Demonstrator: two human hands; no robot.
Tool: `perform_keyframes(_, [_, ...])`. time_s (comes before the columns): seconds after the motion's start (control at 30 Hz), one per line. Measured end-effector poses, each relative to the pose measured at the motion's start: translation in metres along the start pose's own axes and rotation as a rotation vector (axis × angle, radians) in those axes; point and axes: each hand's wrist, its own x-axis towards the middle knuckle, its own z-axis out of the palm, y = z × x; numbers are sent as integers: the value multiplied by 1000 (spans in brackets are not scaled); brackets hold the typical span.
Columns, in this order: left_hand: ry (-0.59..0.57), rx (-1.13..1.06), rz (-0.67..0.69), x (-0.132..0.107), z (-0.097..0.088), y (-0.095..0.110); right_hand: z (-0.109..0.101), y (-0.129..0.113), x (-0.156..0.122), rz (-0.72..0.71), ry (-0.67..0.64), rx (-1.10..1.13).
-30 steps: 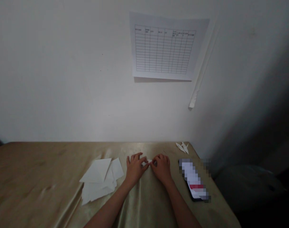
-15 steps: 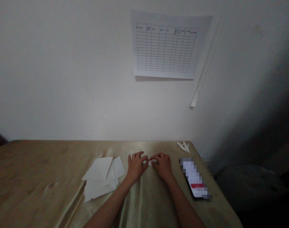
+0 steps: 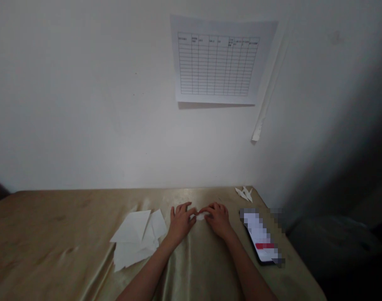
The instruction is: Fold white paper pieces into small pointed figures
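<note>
My left hand (image 3: 180,221) and my right hand (image 3: 218,218) rest side by side on the tan, shiny tablecloth (image 3: 68,234), fingertips meeting over a small folded white paper piece (image 3: 199,216). Both hands have their fingers curled and pinch that piece between them; most of it is hidden under the fingers. A loose stack of white paper sheets (image 3: 136,238) lies just left of my left hand.
A phone (image 3: 261,241) with a lit screen lies to the right of my right hand, near the table's right edge. Small folded white paper shapes (image 3: 245,194) sit at the far right corner. A printed grid sheet (image 3: 217,62) hangs on the white wall.
The hands stay pinched on the small paper with only slight finger shifts. The view has drifted a little.
</note>
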Motion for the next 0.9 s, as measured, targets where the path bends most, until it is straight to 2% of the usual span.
perform_keyframes(0.27, [57,11,2,-1,2,5,-9,12,3,-105,-17,46])
perform_keyframes(0.6, [99,14,-21,-1,2,12,0,-1,5,-10,70,-41])
perform_keyframes(0.9, [26,-55,-39,4,-4,3,-2,7,9,3,-1,35])
